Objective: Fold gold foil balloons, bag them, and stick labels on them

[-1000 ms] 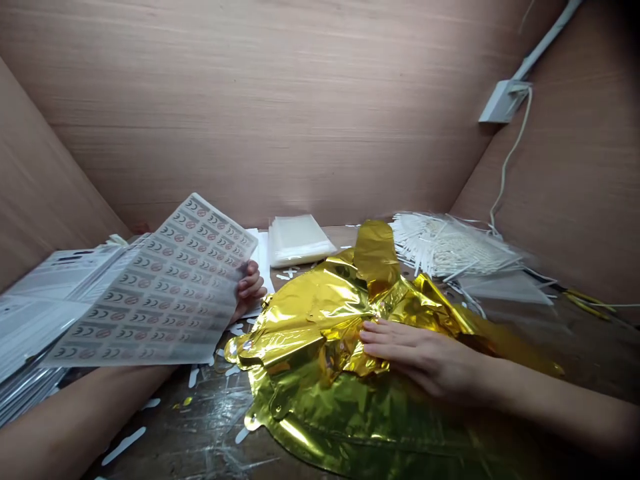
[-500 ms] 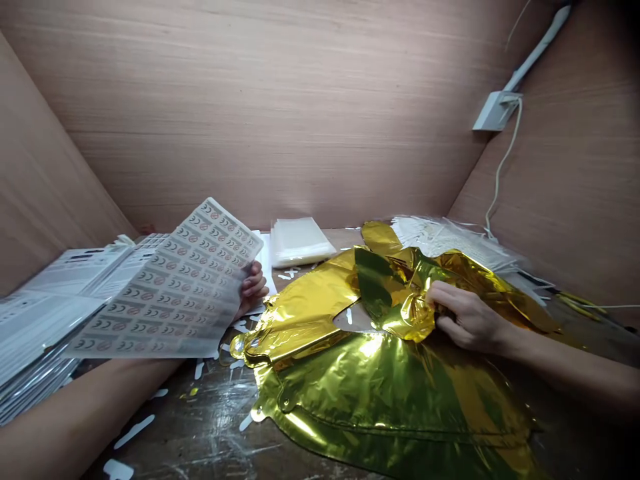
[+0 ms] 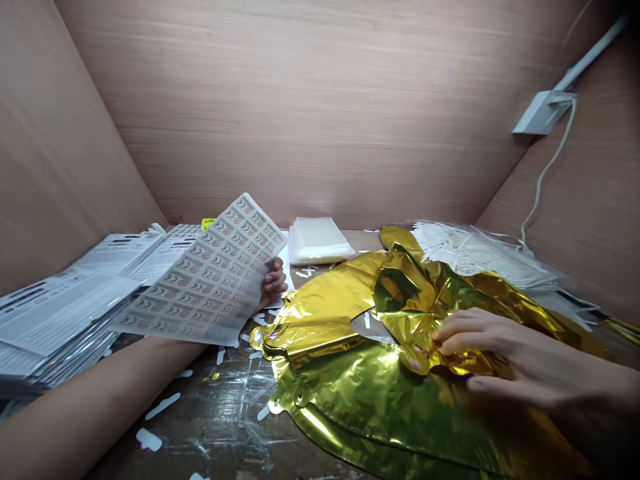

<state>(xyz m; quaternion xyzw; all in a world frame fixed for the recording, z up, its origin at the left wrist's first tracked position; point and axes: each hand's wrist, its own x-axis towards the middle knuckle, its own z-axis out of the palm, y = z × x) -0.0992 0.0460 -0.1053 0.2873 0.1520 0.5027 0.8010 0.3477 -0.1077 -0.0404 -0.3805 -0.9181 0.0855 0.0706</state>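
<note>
My left hand (image 3: 273,283) stands behind a translucent sheet of small printed stickers (image 3: 210,273), holding it up at a tilt with the fingers curled around its edge. A large gold foil balloon (image 3: 320,313) lies flat and partly crumpled on the table at the centre right. My right hand (image 3: 515,353) is on the balloon's folded, crumpled part, with the fingers and thumb closed around the fold. The balloon's far right end is hidden under the folds and my hand.
A stack of printed sheets in plastic (image 3: 65,313) lies at the left. Clear bags (image 3: 317,240) and a bundle of white sticks (image 3: 475,250) stand at the back. White plastic scraps (image 3: 163,405) lie on the scuffed table (image 3: 220,427). Wood-look panels surround the table.
My right hand has moved down and right, pressing the foil fold lower. The view has shifted, so everything sits further right. My left hand still holds the sticker sheet.
</note>
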